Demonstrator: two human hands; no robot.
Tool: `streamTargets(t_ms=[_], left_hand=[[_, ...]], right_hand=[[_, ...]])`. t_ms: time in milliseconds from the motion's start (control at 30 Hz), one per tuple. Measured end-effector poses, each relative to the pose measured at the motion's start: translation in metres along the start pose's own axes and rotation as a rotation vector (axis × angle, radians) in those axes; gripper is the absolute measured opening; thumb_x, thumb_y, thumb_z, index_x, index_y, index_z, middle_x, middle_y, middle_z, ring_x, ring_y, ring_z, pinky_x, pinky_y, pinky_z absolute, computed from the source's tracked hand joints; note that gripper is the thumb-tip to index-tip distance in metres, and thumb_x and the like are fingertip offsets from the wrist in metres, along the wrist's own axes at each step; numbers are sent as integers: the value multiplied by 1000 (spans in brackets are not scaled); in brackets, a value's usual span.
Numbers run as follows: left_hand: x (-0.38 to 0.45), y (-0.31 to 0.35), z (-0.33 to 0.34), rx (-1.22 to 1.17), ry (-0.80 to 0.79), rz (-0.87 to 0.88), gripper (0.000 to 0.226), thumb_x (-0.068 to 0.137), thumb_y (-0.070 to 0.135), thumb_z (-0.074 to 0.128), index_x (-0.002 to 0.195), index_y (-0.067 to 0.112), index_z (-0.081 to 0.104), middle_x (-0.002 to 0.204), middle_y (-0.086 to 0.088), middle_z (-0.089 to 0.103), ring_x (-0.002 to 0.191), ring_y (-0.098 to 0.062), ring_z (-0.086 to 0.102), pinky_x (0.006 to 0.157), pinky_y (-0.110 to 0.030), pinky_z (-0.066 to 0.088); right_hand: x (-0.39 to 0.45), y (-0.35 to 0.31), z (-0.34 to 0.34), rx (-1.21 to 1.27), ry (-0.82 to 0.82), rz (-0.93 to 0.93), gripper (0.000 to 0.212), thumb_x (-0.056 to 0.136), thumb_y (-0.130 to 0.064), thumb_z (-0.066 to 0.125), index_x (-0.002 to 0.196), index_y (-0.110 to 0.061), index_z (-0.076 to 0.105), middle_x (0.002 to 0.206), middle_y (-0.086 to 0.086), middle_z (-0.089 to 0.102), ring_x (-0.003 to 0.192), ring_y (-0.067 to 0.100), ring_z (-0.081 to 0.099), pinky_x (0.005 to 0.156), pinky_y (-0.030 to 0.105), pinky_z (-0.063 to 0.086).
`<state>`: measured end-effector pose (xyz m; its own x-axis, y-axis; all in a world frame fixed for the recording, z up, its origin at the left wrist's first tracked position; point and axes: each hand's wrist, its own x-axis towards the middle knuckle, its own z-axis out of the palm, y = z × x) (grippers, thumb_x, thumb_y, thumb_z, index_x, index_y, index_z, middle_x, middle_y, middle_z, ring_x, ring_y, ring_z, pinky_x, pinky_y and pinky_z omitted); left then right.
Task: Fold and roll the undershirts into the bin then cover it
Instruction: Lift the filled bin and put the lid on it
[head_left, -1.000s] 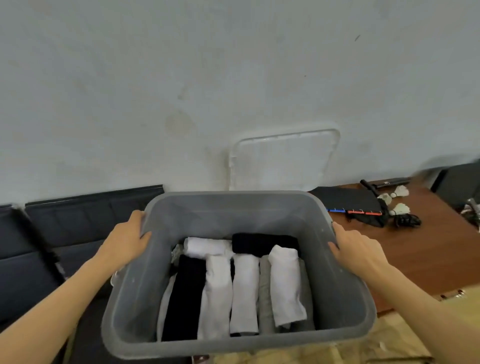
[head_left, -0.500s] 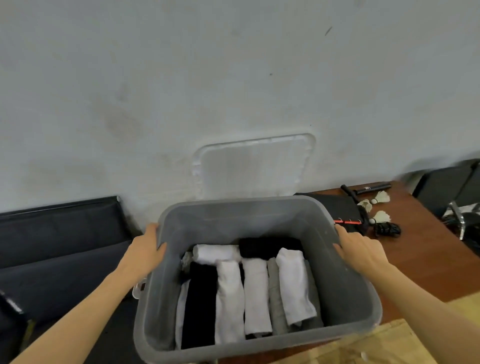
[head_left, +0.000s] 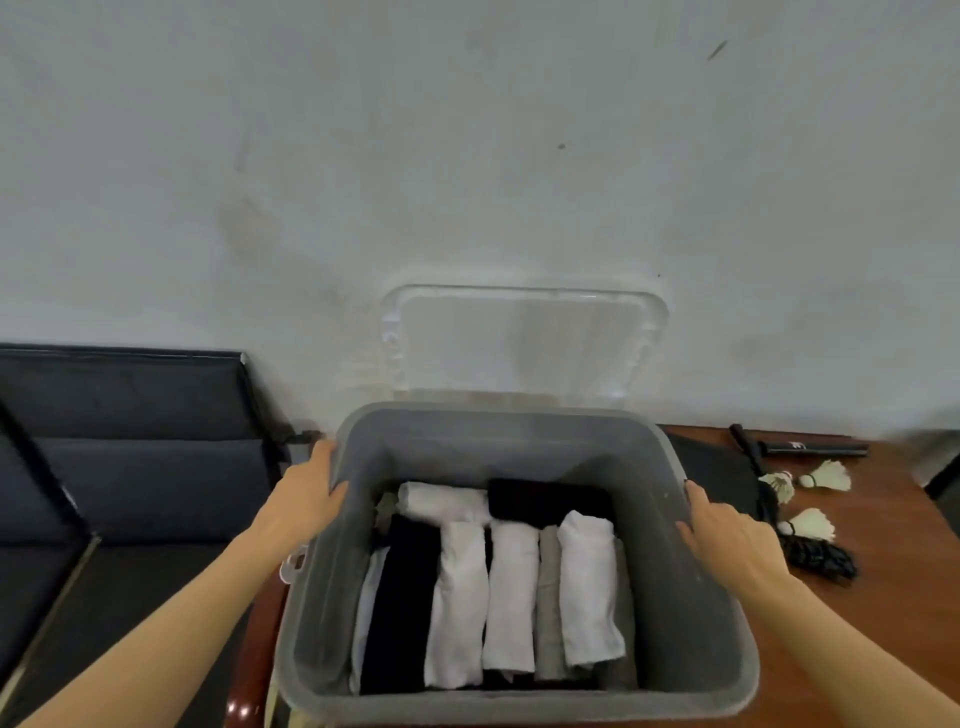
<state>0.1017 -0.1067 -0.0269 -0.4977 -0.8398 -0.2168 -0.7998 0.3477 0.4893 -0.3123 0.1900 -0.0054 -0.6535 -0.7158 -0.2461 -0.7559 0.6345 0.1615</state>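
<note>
A grey plastic bin sits in front of me over a brown table. Several rolled undershirts, white, black and grey, lie packed side by side in its bottom, with two more across the far end. My left hand grips the bin's left rim, thumb inside. On the right rim my right hand holds on, fingers curled over the edge. A clear lid leans upright against the wall just behind the bin.
A dark sofa stands to the left of the bin. On the brown table at right lie white shuttlecocks, a black bag, a black cord bundle and a black racket handle.
The bin with both hands on its rims has shifted right and nearer the wall in view. The lid now stands directly behind it.
</note>
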Motion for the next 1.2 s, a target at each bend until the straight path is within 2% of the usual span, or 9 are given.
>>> streamTargets(t_ms=[67,167,233,333,533,767,967,1067,1200], left_hand=[[-2,11,9,-16,10,-36,59,102,26,62,151,9,33,98,-13,71,83,-28,68,75,-48,58],[3,28,15,-22,-1,-49,65,103,27,61,156,10,29,103,-11,72,89,-26,69,80,-41,57],[9,36,15,-1,-36,-71,70,104,27,59,161,10,23,121,-14,70,106,-29,68,86,-37,53],[17,42,10,37,-96,-106,69,105,28,56,162,13,20,126,-15,67,108,-30,67,90,-38,53],[6,43,-13,79,-105,-119,72,105,43,53,164,27,15,152,-15,33,108,-24,57,95,-33,46],[-13,43,-25,-32,122,-92,61,105,33,54,159,24,28,131,-1,45,110,-20,57,97,-35,50],[-21,40,-51,-79,216,-63,58,104,27,57,157,25,33,130,4,48,102,-8,62,92,-27,52],[-18,39,-58,-88,215,-48,58,104,26,57,157,25,33,131,7,47,103,-6,61,87,-18,47],[-7,43,-61,-68,215,10,58,103,26,59,156,28,35,128,11,47,105,-8,60,93,-25,52]], right_hand=[[13,15,4,22,18,-9,56,106,-45,45,153,-21,25,95,-6,66,80,18,70,70,37,59],[31,30,4,22,26,-20,49,105,-44,49,145,-21,32,95,-5,67,75,19,66,64,35,55],[43,32,-1,-38,12,-33,40,104,-38,50,139,-19,41,105,-4,67,79,20,65,62,33,47],[65,23,-25,-229,0,-70,30,101,-25,51,130,-22,57,125,0,57,98,21,66,62,31,40],[126,-22,-95,-211,125,-251,34,106,-35,46,133,-16,54,139,7,43,119,26,51,79,34,49],[199,-86,-176,-63,297,-408,57,103,-36,55,152,-13,38,152,13,34,136,33,41,101,43,51],[234,-115,-175,-9,237,-399,57,101,-32,58,151,-14,37,147,14,37,131,35,42,97,46,50],[241,-117,-167,-5,299,-383,55,99,-30,58,148,-15,39,143,14,40,125,34,44,92,45,51],[239,-121,-166,-95,346,-336,52,101,-37,56,145,-16,39,139,9,45,122,32,47,93,48,47]])
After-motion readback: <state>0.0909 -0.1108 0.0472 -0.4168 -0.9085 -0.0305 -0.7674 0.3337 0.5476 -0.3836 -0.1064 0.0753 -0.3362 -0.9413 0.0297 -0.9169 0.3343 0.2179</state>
